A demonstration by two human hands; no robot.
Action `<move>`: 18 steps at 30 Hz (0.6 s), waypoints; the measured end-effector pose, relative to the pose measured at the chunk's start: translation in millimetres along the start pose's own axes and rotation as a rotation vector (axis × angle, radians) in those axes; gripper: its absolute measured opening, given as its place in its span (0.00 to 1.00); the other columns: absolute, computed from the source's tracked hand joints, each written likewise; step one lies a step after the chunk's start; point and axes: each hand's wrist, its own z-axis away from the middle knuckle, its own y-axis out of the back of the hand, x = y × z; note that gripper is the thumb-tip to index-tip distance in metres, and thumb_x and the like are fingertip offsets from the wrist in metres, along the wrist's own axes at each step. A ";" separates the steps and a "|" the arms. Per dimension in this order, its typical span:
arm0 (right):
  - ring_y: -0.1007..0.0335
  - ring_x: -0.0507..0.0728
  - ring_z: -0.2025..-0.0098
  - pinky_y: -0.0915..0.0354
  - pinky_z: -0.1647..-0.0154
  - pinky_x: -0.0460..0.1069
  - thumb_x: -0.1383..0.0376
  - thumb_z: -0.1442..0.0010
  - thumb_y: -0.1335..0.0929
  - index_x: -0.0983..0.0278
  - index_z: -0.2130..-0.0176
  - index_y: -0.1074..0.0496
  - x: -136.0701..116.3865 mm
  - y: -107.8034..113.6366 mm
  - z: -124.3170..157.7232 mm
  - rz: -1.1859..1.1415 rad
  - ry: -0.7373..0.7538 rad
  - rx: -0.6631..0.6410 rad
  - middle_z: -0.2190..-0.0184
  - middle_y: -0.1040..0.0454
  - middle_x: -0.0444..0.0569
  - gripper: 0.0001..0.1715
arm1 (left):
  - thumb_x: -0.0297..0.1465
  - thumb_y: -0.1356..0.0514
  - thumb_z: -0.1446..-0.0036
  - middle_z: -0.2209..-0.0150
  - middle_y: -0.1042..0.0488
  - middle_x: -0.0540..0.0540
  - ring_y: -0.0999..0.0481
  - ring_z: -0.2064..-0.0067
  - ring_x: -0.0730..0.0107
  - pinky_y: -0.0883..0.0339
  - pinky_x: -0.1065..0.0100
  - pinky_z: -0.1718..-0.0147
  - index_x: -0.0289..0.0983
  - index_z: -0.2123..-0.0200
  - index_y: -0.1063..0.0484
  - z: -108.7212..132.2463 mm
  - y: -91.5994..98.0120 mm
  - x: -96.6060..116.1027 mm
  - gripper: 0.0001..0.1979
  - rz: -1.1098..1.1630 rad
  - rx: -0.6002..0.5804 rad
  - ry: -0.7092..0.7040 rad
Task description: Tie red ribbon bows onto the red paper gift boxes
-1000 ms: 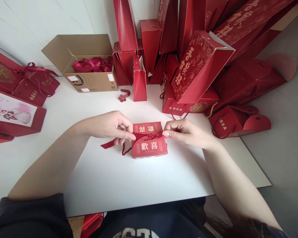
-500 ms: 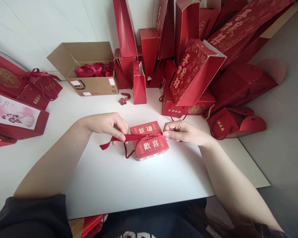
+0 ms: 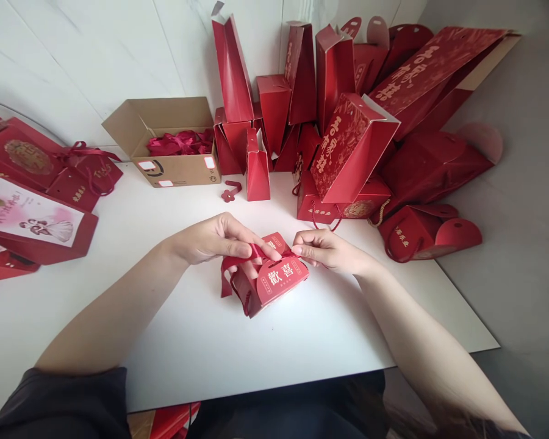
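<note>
A small red gift box [image 3: 283, 281] with white characters stands on the white table in front of me, a dark red cord handle at its left side. Red ribbon [image 3: 227, 268] runs across the top of the box, and one tail hangs down at the left. My left hand [image 3: 238, 242] is closed on the ribbon between thumb and fingers, its index finger reaching over the top of the box. At the box's right edge my right hand [image 3: 322, 249] pinches the ribbon's other end. My left fingers partly cover the top of the box.
Behind stands an open cardboard box [image 3: 183, 169] holding red ribbons. A small red flower-ended strip [image 3: 230, 191] lies near a narrow red box [image 3: 258, 167]. Many red gift boxes [image 3: 348, 152] are stacked at the back right, and more red boxes [image 3: 73, 189] sit at the left.
My left hand has moved right, onto the top of the box, with the ribbon. The box has turned and tilted slightly. My right hand stays at its right edge. The camera view has shifted.
</note>
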 end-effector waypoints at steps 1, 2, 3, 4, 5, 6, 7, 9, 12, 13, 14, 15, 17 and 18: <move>0.43 0.48 0.78 0.45 0.76 0.45 0.51 0.35 0.35 0.64 0.72 0.35 0.5 -0.6 -0.4 -0.002 0.007 0.010 0.79 0.39 0.39 0.22 | 0.42 0.33 0.47 0.56 0.19 0.35 0.19 0.55 0.53 0.24 0.60 0.56 0.37 0.75 0.18 0.3 -1.5 3.3 0.14 -0.016 -0.008 -0.016; 0.43 0.48 0.78 0.45 0.76 0.45 0.51 0.35 0.35 0.64 0.72 0.35 0.9 -1.1 -0.8 -0.006 0.014 0.021 0.79 0.39 0.39 0.22 | 0.40 0.33 0.47 0.52 0.21 0.35 0.21 0.51 0.52 0.26 0.59 0.53 0.37 0.75 0.18 0.8 -3.1 6.9 0.13 -0.040 -0.021 -0.037; 0.43 0.48 0.78 0.44 0.76 0.45 0.52 0.35 0.35 0.64 0.72 0.35 1.2 -1.7 -1.2 -0.010 0.021 0.032 0.79 0.40 0.39 0.22 | 0.38 0.33 0.47 0.48 0.23 0.36 0.23 0.47 0.52 0.28 0.59 0.50 0.37 0.75 0.18 1.5 -4.7 10.6 0.12 -0.071 -0.041 -0.051; 0.43 0.48 0.78 0.44 0.76 0.45 0.52 0.35 0.35 0.64 0.73 0.36 1.4 -2.4 -1.6 -0.015 0.027 0.040 0.80 0.39 0.39 0.22 | 0.37 0.33 0.46 0.47 0.24 0.37 0.24 0.46 0.52 0.30 0.59 0.47 0.37 0.74 0.18 2.3 -6.4 14.0 0.10 -0.099 -0.062 -0.057; 0.42 0.48 0.78 0.44 0.76 0.45 0.52 0.35 0.34 0.64 0.73 0.36 1.3 -3.3 -2.0 -0.018 0.033 0.044 0.80 0.39 0.39 0.22 | 0.36 0.33 0.46 0.47 0.24 0.37 0.24 0.46 0.53 0.30 0.60 0.47 0.37 0.73 0.18 3.3 -8.0 16.9 0.09 -0.117 -0.083 -0.051; 0.42 0.48 0.78 0.43 0.75 0.45 0.52 0.35 0.34 0.64 0.73 0.36 1.1 -4.3 -2.2 -0.020 0.039 0.045 0.80 0.39 0.39 0.22 | 0.35 0.34 0.45 0.49 0.23 0.37 0.22 0.50 0.55 0.28 0.61 0.50 0.37 0.70 0.17 4.4 -9.6 19.1 0.08 -0.125 -0.096 -0.027; 0.41 0.48 0.78 0.43 0.75 0.45 0.53 0.35 0.34 0.64 0.73 0.36 0.6 -5.5 -2.3 -0.021 0.045 0.044 0.80 0.38 0.39 0.22 | 0.35 0.34 0.44 0.52 0.21 0.37 0.19 0.55 0.58 0.26 0.62 0.55 0.37 0.68 0.17 5.4 -11.1 20.6 0.08 -0.126 -0.091 0.003; 0.42 0.48 0.77 0.43 0.75 0.45 0.53 0.34 0.34 0.64 0.73 0.36 -1.1 -7.8 -2.0 -0.019 0.057 0.044 0.80 0.38 0.39 0.21 | 0.35 0.35 0.44 0.61 0.18 0.39 0.19 0.66 0.64 0.25 0.68 0.67 0.37 0.64 0.17 6.7 -13.5 21.3 0.09 -0.147 -0.012 0.044; 0.45 0.47 0.79 0.45 0.76 0.45 0.54 0.34 0.34 0.64 0.73 0.35 -4.8 -9.7 -1.0 -0.027 0.066 0.055 0.80 0.38 0.39 0.21 | 0.36 0.34 0.45 0.71 0.18 0.44 0.22 0.74 0.70 0.29 0.74 0.76 0.36 0.66 0.17 5.7 -14.0 18.0 0.09 -0.234 0.148 0.043; 0.46 0.47 0.79 0.46 0.76 0.45 0.54 0.34 0.34 0.64 0.72 0.34 -5.9 -9.7 -0.7 -0.034 0.068 0.058 0.80 0.38 0.39 0.20 | 0.36 0.34 0.46 0.73 0.19 0.45 0.22 0.74 0.71 0.30 0.75 0.77 0.36 0.67 0.17 4.5 -13.2 16.1 0.09 -0.258 0.177 0.039; 0.47 0.47 0.79 0.47 0.77 0.45 0.54 0.34 0.34 0.65 0.72 0.33 -6.6 -9.6 -0.6 -0.042 0.071 0.060 0.81 0.39 0.39 0.20 | 0.36 0.34 0.46 0.73 0.19 0.45 0.23 0.74 0.72 0.30 0.76 0.77 0.36 0.67 0.17 3.1 -12.0 14.1 0.10 -0.275 0.187 0.040; 0.47 0.47 0.79 0.48 0.77 0.45 0.54 0.35 0.34 0.65 0.73 0.33 -7.0 -9.5 -0.7 -0.050 0.074 0.061 0.81 0.39 0.39 0.20 | 0.37 0.34 0.45 0.73 0.19 0.45 0.23 0.73 0.72 0.30 0.76 0.76 0.36 0.68 0.17 1.5 -10.7 12.0 0.10 -0.286 0.190 0.042; 0.46 0.47 0.78 0.48 0.76 0.45 0.54 0.35 0.33 0.65 0.73 0.32 -6.5 -9.5 -1.6 -0.070 0.078 0.067 0.80 0.38 0.39 0.21 | 0.38 0.34 0.46 0.72 0.19 0.45 0.22 0.71 0.72 0.29 0.75 0.73 0.36 0.69 0.17 -1.5 -8.4 9.0 0.11 -0.295 0.203 0.041; 0.46 0.47 0.78 0.48 0.76 0.45 0.53 0.36 0.33 0.65 0.73 0.32 -5.7 -9.8 -2.3 -0.083 0.078 0.076 0.80 0.38 0.40 0.21 | 0.38 0.33 0.46 0.72 0.19 0.44 0.22 0.71 0.72 0.28 0.74 0.71 0.35 0.70 0.18 -2.6 -7.9 8.4 0.11 -0.291 0.217 0.042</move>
